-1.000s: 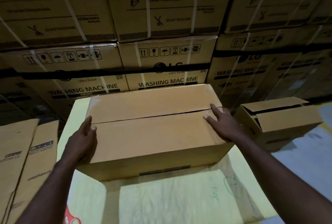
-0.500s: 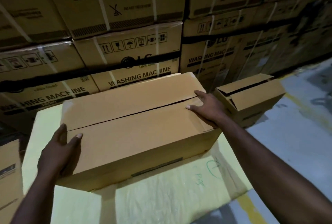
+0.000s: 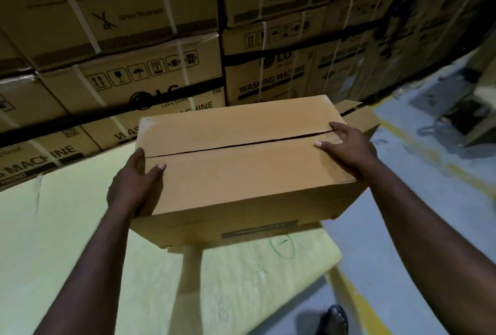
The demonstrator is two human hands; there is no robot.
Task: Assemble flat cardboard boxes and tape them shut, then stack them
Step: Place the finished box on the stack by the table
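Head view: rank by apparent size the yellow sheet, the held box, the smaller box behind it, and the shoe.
1. yellow sheet
2. held box
3. and 4. smaller box and shoe: both mostly hidden or cropped, so unranked.

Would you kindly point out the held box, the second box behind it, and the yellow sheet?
held box [image 3: 241, 179], head view, near top flap.
second box [image 3: 361, 119], head view, visible top corner.
yellow sheet [image 3: 53, 227], head view, bare left area.
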